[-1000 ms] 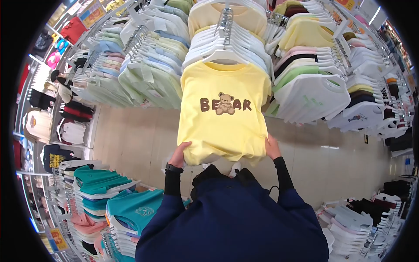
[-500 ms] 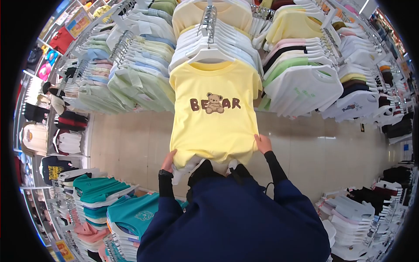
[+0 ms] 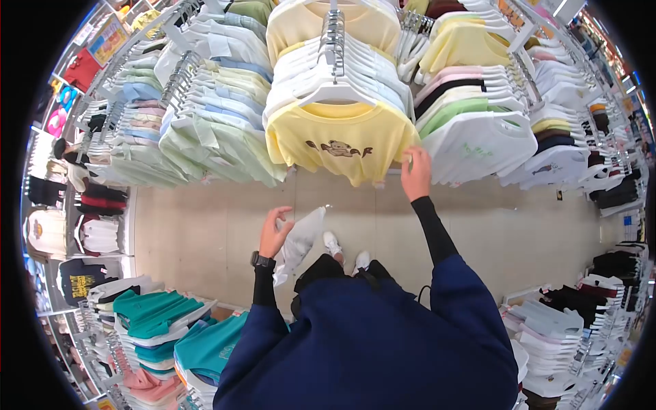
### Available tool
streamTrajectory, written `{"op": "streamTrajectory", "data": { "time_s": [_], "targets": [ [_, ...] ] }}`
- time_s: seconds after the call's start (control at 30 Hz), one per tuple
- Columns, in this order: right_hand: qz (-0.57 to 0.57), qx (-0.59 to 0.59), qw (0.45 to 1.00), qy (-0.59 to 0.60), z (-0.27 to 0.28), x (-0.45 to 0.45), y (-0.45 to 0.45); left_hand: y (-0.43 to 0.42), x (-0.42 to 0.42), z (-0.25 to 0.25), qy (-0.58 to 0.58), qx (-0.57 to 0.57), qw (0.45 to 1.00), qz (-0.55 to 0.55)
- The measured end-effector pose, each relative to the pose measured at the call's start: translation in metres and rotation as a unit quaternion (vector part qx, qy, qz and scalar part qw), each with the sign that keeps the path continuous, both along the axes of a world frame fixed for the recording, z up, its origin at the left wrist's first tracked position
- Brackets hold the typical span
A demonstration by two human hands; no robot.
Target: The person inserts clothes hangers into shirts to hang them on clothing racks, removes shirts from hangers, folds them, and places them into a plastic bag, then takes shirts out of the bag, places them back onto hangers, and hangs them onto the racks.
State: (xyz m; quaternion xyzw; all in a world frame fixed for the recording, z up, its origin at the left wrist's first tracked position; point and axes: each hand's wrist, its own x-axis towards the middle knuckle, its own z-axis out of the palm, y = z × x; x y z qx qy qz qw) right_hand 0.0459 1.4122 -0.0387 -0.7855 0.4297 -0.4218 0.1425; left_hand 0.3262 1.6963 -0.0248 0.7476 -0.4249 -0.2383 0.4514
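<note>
The yellow bear-print T-shirt (image 3: 287, 133) hangs on a white hanger (image 3: 326, 91) at the front of a row of pale shirts (image 3: 294, 74), its lower part bunched so that the lettering folds and the hem hangs unevenly above the floor (image 3: 506, 236). The step in hand appears to be handling this shirt where it hangs, with the right hand (image 3: 416, 176) at its lower right edge. Any further adjustment of the front would call for both sides of the hem to be within reach and a light, even pull, as the soft cloth looks ready to crease.

The right arm reaches forward, its hand upright with the fingers curled by the cloth; whether they are clamped on it, I cannot tell. The left arm is bent nearer the body, a black watch (image 3: 262, 260) at the wrist, and the left hand (image 3: 273, 239) is raised well apart from the shirt, thumb and fingers apart. A pale plastic bag (image 3: 304, 238) is just beside it; contact is unclear
</note>
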Motion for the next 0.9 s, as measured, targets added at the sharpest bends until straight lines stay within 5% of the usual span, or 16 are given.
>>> {"op": "streamTrajectory", "data": {
  "time_s": [0.2,0.47,0.63,0.73,0.9],
  "targets": [
    [0.016,-0.078,0.997,0.013,0.068,0.067,-0.053,-0.058,0.04,0.019,0.116,-0.072,0.99,0.031],
    [-0.028,-0.031,0.998,0.036,0.044,0.121,-0.065,-0.123,0.062,0.037,0.146,-0.133,0.98,-0.033],
    [-0.11,-0.003,0.991,0.079,0.035,0.142,-0.06,-0.179,0.021,0.049,0.246,-0.098,0.946,-0.186],
    [-0.158,-0.016,0.978,0.134,0.032,0.14,-0.051,-0.215,0.008,0.02,0.217,-0.147,0.947,-0.183],
    [-0.195,0.017,0.976,0.093,0.013,0.118,-0.041,-0.246,0.003,0.042,0.341,-0.073,0.919,-0.181]
  ]
}}
